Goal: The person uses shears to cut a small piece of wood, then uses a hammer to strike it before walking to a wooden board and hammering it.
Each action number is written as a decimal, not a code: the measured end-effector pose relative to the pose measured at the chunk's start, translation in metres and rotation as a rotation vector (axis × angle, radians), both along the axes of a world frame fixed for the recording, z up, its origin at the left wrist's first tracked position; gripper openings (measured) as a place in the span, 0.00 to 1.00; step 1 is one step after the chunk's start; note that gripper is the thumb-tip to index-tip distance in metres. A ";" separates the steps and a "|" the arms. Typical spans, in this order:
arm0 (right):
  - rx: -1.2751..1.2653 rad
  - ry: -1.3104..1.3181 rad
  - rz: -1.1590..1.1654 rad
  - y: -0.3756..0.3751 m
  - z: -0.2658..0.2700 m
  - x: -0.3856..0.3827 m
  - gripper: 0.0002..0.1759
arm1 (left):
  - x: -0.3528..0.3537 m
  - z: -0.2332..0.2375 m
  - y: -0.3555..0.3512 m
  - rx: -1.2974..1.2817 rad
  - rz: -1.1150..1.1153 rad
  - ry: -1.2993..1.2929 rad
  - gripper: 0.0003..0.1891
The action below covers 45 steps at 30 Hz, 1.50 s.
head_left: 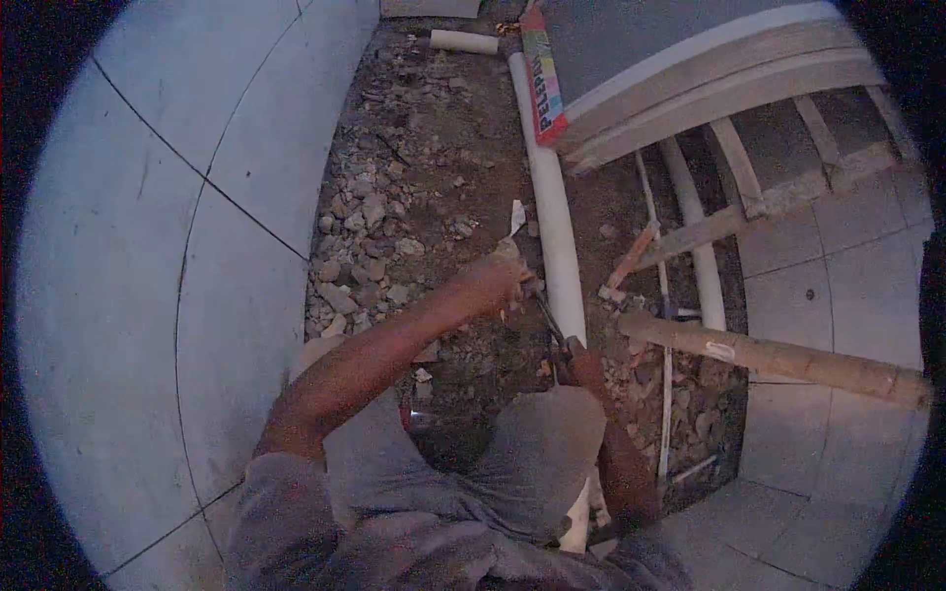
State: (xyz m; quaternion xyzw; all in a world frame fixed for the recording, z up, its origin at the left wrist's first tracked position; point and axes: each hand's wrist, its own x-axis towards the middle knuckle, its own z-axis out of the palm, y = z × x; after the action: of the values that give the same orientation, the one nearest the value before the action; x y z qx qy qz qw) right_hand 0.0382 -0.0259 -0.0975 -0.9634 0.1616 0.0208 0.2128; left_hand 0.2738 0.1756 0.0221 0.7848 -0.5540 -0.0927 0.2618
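A long white pipe (558, 227) runs lengthwise through the dirt trench in front of me. My right hand (581, 362) is closed over a thin dark tool (548, 317) beside the pipe, just beyond my knee. The tool slants up and left toward my left hand (512, 274), whose fingers look curled at its far end. What the left hand grips is too dim to make out. A small whitish piece (517, 217) sticks up just past the left hand; whether it is held cannot be told.
Rubble (367, 212) lines the trench by the tiled surface (128, 295) on the left. A short white pipe (463, 41) lies at the far end. On the right are a wooden pallet-like frame (734, 163), a printed box (544, 84), a thick round pole (788, 362) and thinner pipes (666, 414).
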 end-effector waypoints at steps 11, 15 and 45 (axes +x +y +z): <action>0.205 0.289 -0.066 0.024 0.094 0.032 0.21 | 0.009 -0.019 -0.005 0.279 0.028 0.023 0.10; 0.061 0.271 -0.009 0.021 0.078 0.033 0.21 | 0.008 -0.048 -0.023 0.224 0.202 0.059 0.10; 0.573 0.045 -0.253 0.045 0.095 0.035 0.33 | -0.020 0.005 -0.053 -0.607 0.137 0.685 0.29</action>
State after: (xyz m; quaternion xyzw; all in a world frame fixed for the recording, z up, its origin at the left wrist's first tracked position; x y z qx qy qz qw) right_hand 0.0731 0.0190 -0.0024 -0.8357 0.2724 0.0603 0.4730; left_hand 0.2534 0.1222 0.0273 0.6316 -0.3844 -0.1625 0.6533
